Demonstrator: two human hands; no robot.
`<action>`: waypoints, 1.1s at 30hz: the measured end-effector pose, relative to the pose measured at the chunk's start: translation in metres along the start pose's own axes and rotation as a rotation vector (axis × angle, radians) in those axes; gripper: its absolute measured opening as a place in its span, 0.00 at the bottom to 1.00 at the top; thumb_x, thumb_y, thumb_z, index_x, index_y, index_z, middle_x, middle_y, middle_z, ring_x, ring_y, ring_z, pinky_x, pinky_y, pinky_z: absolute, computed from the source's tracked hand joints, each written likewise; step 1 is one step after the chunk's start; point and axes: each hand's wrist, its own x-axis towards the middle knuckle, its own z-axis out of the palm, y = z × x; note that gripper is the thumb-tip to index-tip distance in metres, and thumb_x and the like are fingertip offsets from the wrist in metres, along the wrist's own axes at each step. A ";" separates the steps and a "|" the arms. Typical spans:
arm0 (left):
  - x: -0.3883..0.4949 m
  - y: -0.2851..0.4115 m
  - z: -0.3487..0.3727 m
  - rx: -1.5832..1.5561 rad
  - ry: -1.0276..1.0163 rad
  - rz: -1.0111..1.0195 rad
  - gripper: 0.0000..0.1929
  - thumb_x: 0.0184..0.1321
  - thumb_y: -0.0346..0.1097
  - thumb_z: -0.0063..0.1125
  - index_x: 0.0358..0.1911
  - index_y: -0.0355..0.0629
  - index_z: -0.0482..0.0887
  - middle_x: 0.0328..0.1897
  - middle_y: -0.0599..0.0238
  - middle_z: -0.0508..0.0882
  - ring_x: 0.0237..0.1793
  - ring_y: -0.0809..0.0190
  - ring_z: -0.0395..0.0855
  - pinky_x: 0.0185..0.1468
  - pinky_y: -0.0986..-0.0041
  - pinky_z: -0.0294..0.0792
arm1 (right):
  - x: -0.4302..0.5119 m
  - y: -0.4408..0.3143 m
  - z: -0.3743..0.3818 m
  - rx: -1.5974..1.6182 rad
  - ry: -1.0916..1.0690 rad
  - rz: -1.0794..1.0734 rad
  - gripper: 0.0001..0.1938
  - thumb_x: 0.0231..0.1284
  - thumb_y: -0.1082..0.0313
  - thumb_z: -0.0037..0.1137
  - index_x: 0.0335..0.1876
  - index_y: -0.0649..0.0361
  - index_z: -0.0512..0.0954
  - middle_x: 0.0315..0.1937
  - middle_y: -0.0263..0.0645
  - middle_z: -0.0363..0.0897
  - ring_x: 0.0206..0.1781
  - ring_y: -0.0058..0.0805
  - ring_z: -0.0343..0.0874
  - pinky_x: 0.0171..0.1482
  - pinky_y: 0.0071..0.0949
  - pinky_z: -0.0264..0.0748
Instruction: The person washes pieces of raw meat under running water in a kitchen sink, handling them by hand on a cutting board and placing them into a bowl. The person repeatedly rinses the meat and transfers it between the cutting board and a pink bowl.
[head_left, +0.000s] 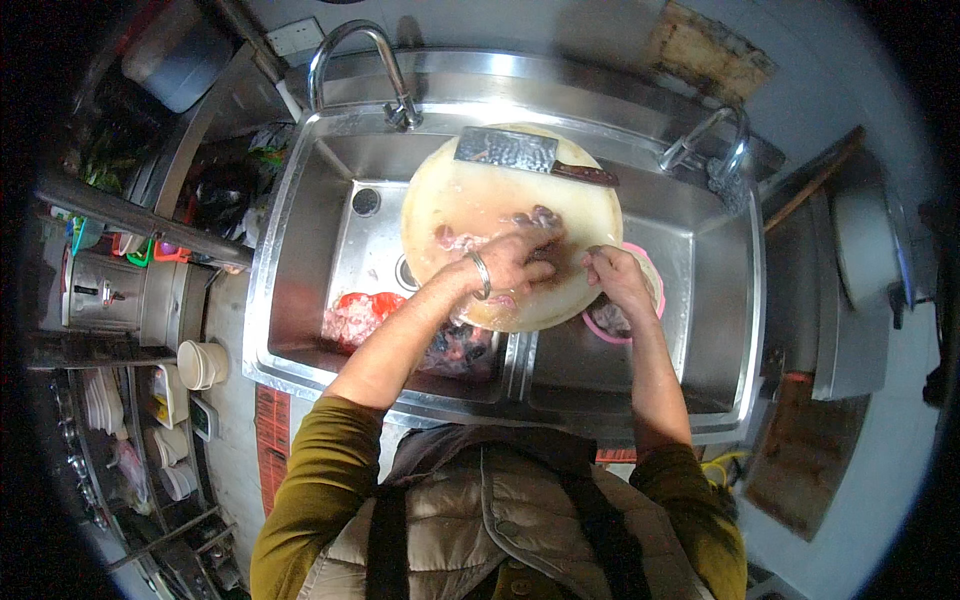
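A round cutting board (442, 195) lies across the divider of a double steel sink. My left hand (517, 262), with a metal bangle at the wrist, is low over the board, its fingers bent beside dark meat pieces (541, 217); whether it grips anything is hidden. At the board's right edge, my right hand (621, 276) pinches a small dark piece (595, 252). Pinkish scraps (457, 240) lie left of my left hand. Across the far part of the board rests a cleaver (506, 150) with a wooden handle. Under my right wrist, a pink-rimmed basin (651, 259) holds greyish pieces.
In the left basin sit a red bag with pale meat (360, 315) and a bag of dark pieces (457, 349). A left faucet (360, 30) and a right faucet (705, 142) rise behind the sink. Shelves with containers (201, 365) stand at left.
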 end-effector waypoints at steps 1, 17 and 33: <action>0.002 -0.007 -0.011 0.055 0.035 -0.013 0.19 0.57 0.37 0.51 0.53 0.40 0.75 0.48 0.49 0.78 0.40 0.52 0.81 0.47 0.64 0.72 | -0.002 -0.003 0.000 -0.063 0.000 0.013 0.12 0.62 0.66 0.43 0.37 0.67 0.77 0.25 0.35 0.76 0.30 0.18 0.74 0.35 0.21 0.70; -0.026 -0.035 0.028 0.640 0.017 -0.219 0.16 0.48 0.36 0.58 0.41 0.41 0.75 0.38 0.50 0.79 0.40 0.44 0.79 0.42 0.59 0.71 | 0.020 -0.002 0.080 -0.686 0.049 -0.371 0.15 0.52 0.63 0.53 0.44 0.63 0.72 0.40 0.51 0.72 0.47 0.51 0.73 0.52 0.45 0.70; -0.020 -0.029 0.023 0.510 -0.017 -0.260 0.15 0.55 0.39 0.45 0.41 0.39 0.77 0.30 0.45 0.81 0.33 0.42 0.80 0.39 0.55 0.71 | 0.016 0.016 0.079 0.754 -0.107 0.021 0.10 0.59 0.61 0.45 0.32 0.59 0.74 0.25 0.34 0.73 0.29 0.28 0.73 0.34 0.27 0.70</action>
